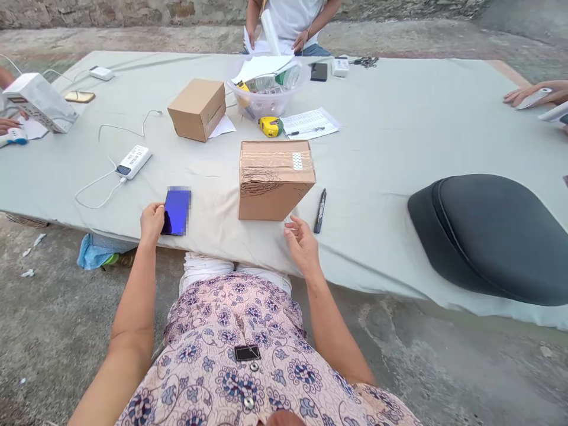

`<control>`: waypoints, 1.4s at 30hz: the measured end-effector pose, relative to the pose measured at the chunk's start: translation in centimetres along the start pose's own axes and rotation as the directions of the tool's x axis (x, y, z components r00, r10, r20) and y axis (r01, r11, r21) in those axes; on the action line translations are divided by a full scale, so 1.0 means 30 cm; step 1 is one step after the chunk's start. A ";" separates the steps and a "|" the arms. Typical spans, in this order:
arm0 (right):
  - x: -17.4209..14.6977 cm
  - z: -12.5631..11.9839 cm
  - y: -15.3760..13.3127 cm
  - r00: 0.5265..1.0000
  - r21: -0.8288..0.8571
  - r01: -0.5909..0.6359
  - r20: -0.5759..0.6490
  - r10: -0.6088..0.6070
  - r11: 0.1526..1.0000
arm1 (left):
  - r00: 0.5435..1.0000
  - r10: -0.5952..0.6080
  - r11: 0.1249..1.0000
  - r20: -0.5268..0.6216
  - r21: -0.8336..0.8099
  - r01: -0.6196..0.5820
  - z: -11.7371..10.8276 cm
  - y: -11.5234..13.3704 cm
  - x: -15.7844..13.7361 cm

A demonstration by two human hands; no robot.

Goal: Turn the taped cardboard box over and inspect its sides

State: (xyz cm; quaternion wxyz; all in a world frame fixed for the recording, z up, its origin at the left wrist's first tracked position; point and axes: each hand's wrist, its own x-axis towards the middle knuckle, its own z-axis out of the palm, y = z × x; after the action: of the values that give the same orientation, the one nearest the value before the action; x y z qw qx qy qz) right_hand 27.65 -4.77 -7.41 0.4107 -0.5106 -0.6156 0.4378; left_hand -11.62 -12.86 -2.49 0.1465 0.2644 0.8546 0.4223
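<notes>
My left hand grips the left edge of a phone at the table's near edge; its screen shows as a pixelated blue patch. My right hand is open, palm turned inward with fingers slightly curled, and holds nothing. Just beyond its fingertips stands a taped cardboard box with dark scribbled lines and a small dotted sticker on top. Whether the fingertips touch the box's lower right corner, I cannot tell. A black marker lies to the right of the box.
A white power bank with cables lies left. Further back are a second cardboard box, a yellow tape measure, a written sheet and a filled plastic basin. A black padded seat sits right. Other people's hands show around the table.
</notes>
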 end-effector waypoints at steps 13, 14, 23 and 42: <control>0.120 -0.023 -0.276 0.833 -0.290 0.421 -0.251 -0.493 0.859 | 0.626 0.672 0.734 0.395 -0.246 -0.633 0.259 0.246 -0.250; 0.124 -0.016 -0.298 0.823 -0.303 0.447 -0.229 -0.519 0.842 | 0.616 0.694 0.716 0.373 -0.273 -0.643 0.297 0.254 -0.274; 0.101 0.106 -0.246 0.914 0.020 0.359 -0.209 -0.348 0.933 | 0.596 0.803 0.596 -0.024 0.021 -0.803 0.289 0.389 -0.367; 0.217 0.060 -0.142 0.928 -0.183 0.372 0.030 -0.373 0.910 | 0.545 0.796 0.511 0.263 0.191 -0.838 0.400 0.411 -0.311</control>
State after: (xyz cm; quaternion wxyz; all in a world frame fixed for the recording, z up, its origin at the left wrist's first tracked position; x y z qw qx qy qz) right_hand 23.86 1.04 -3.46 0.4389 -0.4211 -0.7384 0.2911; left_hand 5.74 -4.31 0.42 -0.0515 0.6838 0.6681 0.2890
